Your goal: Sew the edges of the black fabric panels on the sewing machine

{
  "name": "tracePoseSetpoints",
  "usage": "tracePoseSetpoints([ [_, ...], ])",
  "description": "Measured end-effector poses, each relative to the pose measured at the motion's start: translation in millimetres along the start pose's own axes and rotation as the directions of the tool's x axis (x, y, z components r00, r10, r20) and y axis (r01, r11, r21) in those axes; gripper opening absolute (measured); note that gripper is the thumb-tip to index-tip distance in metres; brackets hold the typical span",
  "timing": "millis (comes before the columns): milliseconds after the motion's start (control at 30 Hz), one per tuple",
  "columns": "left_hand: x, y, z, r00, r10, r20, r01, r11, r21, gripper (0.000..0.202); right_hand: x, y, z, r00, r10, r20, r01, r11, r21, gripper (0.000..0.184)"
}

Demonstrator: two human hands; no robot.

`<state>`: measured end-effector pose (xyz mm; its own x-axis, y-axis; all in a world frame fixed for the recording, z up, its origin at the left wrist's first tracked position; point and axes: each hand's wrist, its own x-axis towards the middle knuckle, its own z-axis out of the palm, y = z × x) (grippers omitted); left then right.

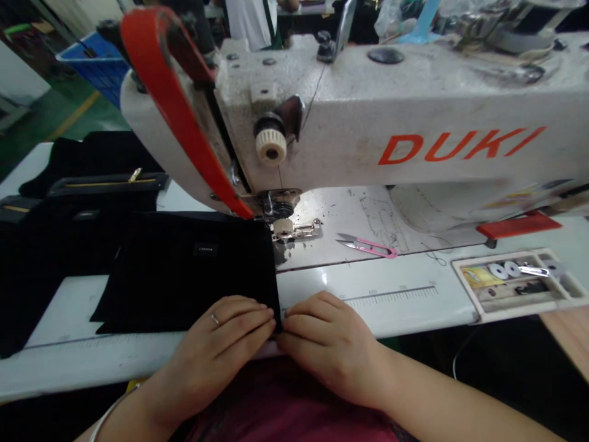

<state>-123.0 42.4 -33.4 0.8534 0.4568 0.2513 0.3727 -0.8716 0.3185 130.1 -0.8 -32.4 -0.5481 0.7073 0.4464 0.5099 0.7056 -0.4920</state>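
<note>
A black fabric panel (179, 276) with a small dark label (205, 249) lies flat on the sewing machine bed. Its far right corner reaches the presser foot (284, 228) under the machine head. My left hand (225, 344), a ring on one finger, is closed on the panel's near right corner. Close beside it, my right hand (334, 344) pinches the same corner from the right, fingers bent together. The fingertips of both hands nearly meet there, and the thumbs are hidden underneath.
The white sewing machine (340, 123) spans the view. Pink thread snips (368, 245) lie on its bed. A parts tray (473, 310) with bobbins sits at the right. More black fabric pieces with zippers (105, 184) lie at the left, and a blue basket (99, 70) stands behind.
</note>
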Motion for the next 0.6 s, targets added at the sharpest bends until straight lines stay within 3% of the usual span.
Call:
tracePoseSetpoints([
  [167, 1, -7, 2.1, 1.000, 0.002, -0.021, -0.005, 0.993, -0.119, 0.032, -2, 1, 0, 1.000, 0.004, 0.011, -0.004, 1.000, -0.006, 0.018],
  [400, 9, -4, -1.1, 0.999, 0.001, -0.051, -0.008, 0.990, -0.143, 0.025, 1, 0, -3, 0.997, 0.076, -0.031, -0.074, 0.995, 0.067, 0.018],
  [600, 16, -6, -3.7, 1.000, 0.001, -0.026, -0.006, 0.984, -0.175, 0.026, 3, 0, -6, 0.996, 0.043, 0.075, -0.045, 0.998, 0.035, 0.022],
])
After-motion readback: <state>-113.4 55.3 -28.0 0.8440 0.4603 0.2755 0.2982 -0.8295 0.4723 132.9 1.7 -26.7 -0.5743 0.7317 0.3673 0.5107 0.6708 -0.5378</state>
